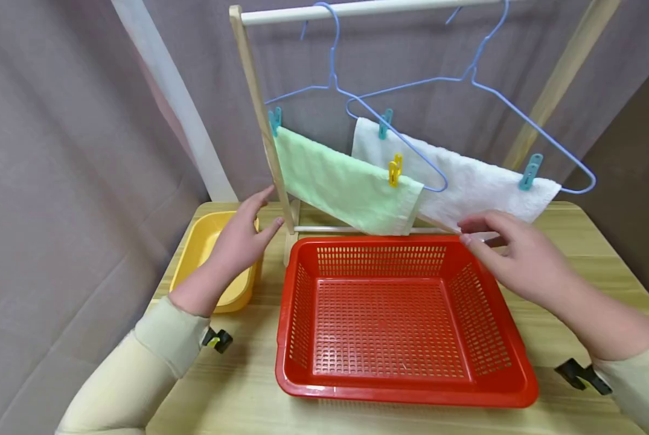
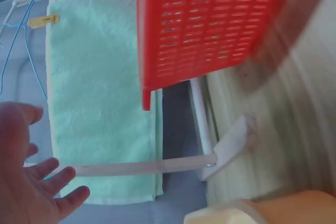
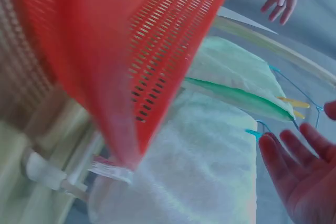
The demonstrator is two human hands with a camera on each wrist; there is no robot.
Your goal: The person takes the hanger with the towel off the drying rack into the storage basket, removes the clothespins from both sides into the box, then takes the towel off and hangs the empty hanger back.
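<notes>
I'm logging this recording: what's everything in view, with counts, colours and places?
Table: 1, wood-grained, beneath
Curtain: at least 1, grey, behind and left
White strip: 1, white, left background
Rack: 1, pale wood and white, back of table
Front hanger: 1, blue, on rack
Back hanger: 1, blue, on rack
Green towel: 1, pale green, front
White towel: 1, white, behind
Teal clothespins: 3, teal, on towels
Yellow clothespin: 1, yellow, green towel
Red basket: 1, red, before rack
Yellow container: 1, yellow, left
Wrist devices: 2, black, at cuffs
Sleeves: 2, cream
Left hand: 1, bare, by rack
Right hand: 1, bare, by white towel
</notes>
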